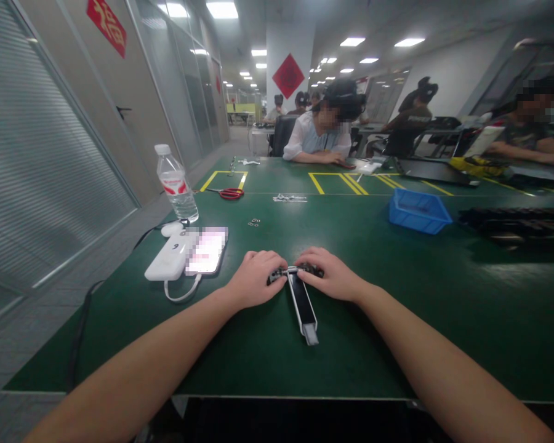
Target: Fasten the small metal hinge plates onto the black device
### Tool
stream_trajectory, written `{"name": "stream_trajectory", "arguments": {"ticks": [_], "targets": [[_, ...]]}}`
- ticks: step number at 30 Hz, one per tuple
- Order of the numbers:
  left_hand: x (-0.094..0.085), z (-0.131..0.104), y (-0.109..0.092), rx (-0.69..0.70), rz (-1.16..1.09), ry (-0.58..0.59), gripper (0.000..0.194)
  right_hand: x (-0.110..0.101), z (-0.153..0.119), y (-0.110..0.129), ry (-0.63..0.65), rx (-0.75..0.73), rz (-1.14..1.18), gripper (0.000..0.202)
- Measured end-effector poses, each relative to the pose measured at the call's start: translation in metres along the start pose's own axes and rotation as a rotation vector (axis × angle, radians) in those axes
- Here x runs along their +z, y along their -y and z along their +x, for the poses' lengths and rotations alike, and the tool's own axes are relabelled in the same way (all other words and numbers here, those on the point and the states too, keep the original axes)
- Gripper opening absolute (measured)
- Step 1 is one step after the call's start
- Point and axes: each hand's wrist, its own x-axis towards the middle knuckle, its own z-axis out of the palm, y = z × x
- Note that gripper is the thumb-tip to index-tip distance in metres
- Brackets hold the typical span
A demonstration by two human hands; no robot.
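Note:
A slim white device with a long black face [303, 299] lies on the green table, a grey tab sticking out of its near end. At its far end a dark metallic part spreads out to both sides. My left hand [257, 278] is closed on the left side of this dark part [277, 276], thumb and fingers round it. On the other side, my right hand [331, 275] is closed on the right side of the same part, its thumb beside the top of the white device. How the two pieces join is too small to tell.
On the left stand a water bottle [178, 187], a white power bank [168, 255] and a phone [207, 251]. Farther off are small metal bits [253, 222], red scissors [231, 194] and a blue bin [418, 211]. Across the table [351, 363] sits a person [321, 132].

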Motion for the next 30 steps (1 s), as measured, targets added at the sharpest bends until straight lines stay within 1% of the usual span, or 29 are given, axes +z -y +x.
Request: {"name": "stream_trajectory", "arguments": {"ticks": [2, 6, 10, 17, 20, 22, 24, 25, 28, 30], "targets": [[0.0, 0.001, 0.0, -0.002, -0.004, 0.009, 0.014, 0.001, 0.001, -0.001, 0.016, -0.017, -0.016, 0.018], [0.001, 0.002, -0.002, -0.025, 0.003, 0.014, 0.012, 0.0, 0.002, -0.005, 0.02, 0.005, 0.006, 0.018], [0.002, 0.003, -0.002, -0.045, 0.015, -0.005, 0.01, -0.002, 0.002, -0.006, 0.008, 0.019, 0.023, 0.014], [-0.001, 0.003, -0.003, -0.062, 0.019, -0.004, 0.007, -0.004, 0.0, -0.005, -0.001, 0.014, 0.013, 0.014], [-0.002, 0.003, -0.003, -0.061, 0.016, -0.007, 0.007, -0.004, 0.0, -0.006, -0.034, 0.027, -0.005, 0.015], [-0.002, 0.003, -0.002, -0.069, 0.003, -0.015, 0.009, -0.006, 0.0, -0.004, -0.093, 0.074, -0.028, 0.017], [-0.003, 0.003, 0.0, -0.088, -0.016, -0.037, 0.014, -0.01, 0.001, 0.002, -0.139, 0.166, -0.026, 0.021], [-0.003, 0.003, 0.002, -0.102, -0.024, -0.053, 0.016, -0.012, 0.001, 0.007, -0.138, 0.226, -0.018, 0.024], [-0.005, 0.004, 0.006, -0.144, -0.029, -0.096, 0.021, -0.016, 0.002, 0.029, -0.046, 0.428, -0.032, 0.04], [-0.007, 0.004, 0.008, -0.166, -0.027, -0.106, 0.021, -0.015, 0.0, 0.048, 0.03, 0.515, -0.105, 0.05]]}}
